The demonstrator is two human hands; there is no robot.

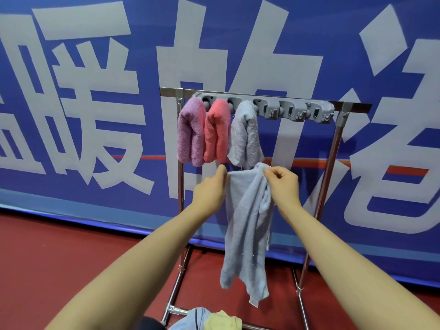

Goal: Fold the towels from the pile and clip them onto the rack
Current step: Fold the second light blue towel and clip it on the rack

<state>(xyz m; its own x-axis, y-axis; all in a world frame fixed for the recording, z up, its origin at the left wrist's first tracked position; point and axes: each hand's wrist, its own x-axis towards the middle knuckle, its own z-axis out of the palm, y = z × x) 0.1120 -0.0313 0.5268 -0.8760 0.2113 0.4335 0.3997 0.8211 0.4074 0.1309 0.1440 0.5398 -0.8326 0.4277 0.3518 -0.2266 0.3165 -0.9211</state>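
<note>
Right now you stand on a red floor (59, 258) facing a blue banner (95, 115) with large pale characters, and the metal rack (333, 148) stands just in front of that banner. Along the rack's top bar runs a grey clip strip (285, 109); three folded towels hang from its left end, purple (190, 136), then pink (217, 132), then pale grey (245, 136), touching side by side. At the rack's foot, by its front base bar, lies the pile (207, 320), blue and yellow cloth at the bottom edge of view. Both your arms reach forward toward the rack. Your left hand (209, 189) grips one top corner of a light blue towel (247, 229), your right hand (283, 184) pinches the other between curled fingers, just below the hung towels. It dangles unfolded and bunched in front of the rack, clear of the floor.
</note>
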